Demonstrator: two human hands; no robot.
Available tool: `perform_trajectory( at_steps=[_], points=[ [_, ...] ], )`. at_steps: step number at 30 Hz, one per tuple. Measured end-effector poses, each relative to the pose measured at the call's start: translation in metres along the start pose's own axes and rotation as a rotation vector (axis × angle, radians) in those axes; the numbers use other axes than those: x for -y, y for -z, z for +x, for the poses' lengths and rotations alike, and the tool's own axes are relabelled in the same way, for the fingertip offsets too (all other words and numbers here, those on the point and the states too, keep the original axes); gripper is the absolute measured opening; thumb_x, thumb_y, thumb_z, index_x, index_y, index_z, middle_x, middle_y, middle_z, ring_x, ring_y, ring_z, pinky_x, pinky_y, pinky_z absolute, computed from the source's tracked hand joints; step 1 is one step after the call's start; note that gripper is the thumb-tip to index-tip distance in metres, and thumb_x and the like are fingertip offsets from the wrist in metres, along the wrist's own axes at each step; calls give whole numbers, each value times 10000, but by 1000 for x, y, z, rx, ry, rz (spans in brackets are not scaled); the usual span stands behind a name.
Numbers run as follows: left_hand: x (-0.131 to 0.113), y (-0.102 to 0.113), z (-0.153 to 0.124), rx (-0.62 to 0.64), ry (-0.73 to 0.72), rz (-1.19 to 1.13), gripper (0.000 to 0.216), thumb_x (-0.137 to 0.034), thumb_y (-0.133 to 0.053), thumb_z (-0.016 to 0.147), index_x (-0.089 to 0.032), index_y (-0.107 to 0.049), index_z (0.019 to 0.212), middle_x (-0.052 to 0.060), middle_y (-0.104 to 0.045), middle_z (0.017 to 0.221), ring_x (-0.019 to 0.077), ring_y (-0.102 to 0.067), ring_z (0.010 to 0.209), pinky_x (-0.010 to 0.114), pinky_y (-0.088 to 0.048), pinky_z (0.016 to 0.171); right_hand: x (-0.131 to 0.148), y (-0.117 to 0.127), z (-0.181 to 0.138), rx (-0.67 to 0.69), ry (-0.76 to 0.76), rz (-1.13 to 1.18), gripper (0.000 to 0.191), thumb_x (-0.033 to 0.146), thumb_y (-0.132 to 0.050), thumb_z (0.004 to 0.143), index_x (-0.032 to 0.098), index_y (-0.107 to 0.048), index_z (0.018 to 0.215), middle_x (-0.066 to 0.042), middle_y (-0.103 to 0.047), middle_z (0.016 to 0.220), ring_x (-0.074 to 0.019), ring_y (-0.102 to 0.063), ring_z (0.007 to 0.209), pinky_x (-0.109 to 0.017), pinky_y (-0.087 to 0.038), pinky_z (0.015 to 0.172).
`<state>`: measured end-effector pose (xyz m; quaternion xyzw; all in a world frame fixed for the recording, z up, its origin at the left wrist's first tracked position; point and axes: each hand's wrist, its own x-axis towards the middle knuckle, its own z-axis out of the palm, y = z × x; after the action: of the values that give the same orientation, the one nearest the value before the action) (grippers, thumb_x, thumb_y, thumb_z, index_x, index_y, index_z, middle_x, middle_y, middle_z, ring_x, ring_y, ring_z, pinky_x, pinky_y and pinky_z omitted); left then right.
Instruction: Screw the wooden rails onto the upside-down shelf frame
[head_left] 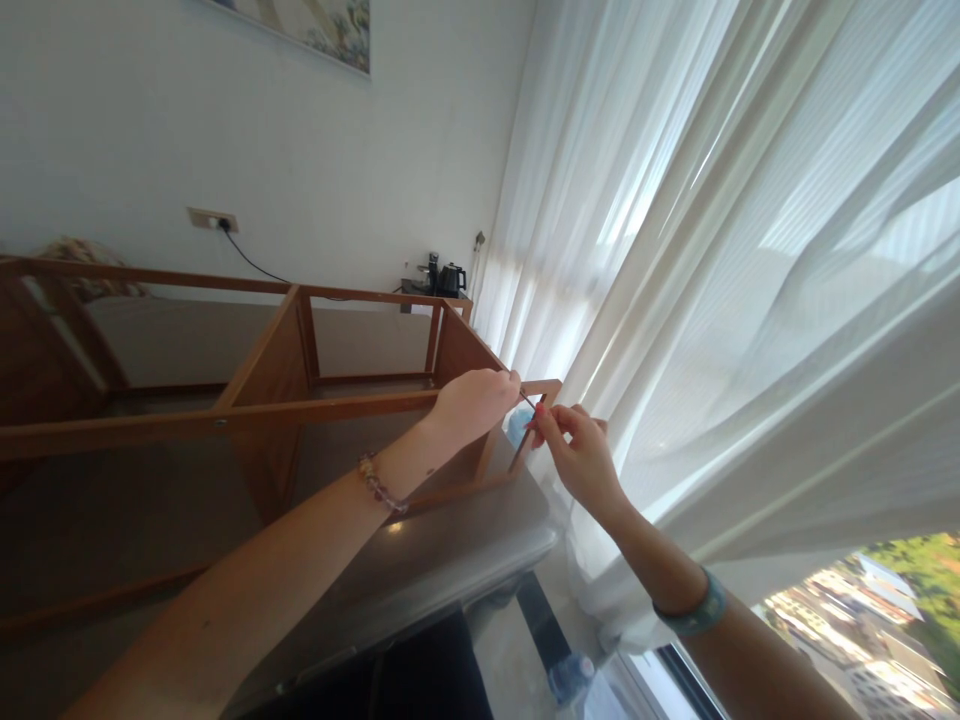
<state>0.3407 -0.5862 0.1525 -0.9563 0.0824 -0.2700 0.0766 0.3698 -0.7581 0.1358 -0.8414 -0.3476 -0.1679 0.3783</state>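
Observation:
A wooden frame (360,408) with panel dividers lies across a grey padded surface. At its right end my left hand (480,396) is closed beside the corner, the fingertips at one end of a thin dark rod (529,401). My right hand (581,450) pinches the rod's other end between thumb and fingers, just right of the corner. Whether the rod is a hex key or another tool I cannot tell. The far sides of my left fingers are hidden. A pale blue object (516,425) shows through the frame's end below the rod.
White curtains (675,250) hang close on the right, with a window at the lower right. A black kettle (452,279) stands on a small table by the wall. From the wall socket (212,220) a black cord runs down behind the frame. A clear plastic bottle (571,678) is on the floor.

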Motion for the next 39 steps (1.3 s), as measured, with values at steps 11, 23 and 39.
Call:
perform_trajectory(
  at_steps=[11,23,39],
  points=[
    [-1,0,-1,-9,0,-2,340,-299,-357,957,-98,-631,969,107,-669,782,209,-714,792,249,-515,643,-7,10,4,21,41,-117,490,486,-260,999,245,-682,929,-31,-707,804,-226,-555,903,-409,-257,860],
    [-1,-3,-1,-32,-4,11,341,-311,-355,959,-115,-633,931,96,-665,758,207,-708,752,248,-501,608,5,20,7,-162,606,-838,281,272,-408,998,224,-607,806,-11,-666,746,-184,-508,826,-353,-177,664],
    [-1,-1,-1,-20,4,24,350,-315,-354,958,-102,-632,953,105,-663,744,217,-711,745,266,-512,624,-10,9,4,234,-79,186,475,485,-246,985,204,-627,936,-48,-650,797,-188,-543,780,-349,-380,756]
  ],
)
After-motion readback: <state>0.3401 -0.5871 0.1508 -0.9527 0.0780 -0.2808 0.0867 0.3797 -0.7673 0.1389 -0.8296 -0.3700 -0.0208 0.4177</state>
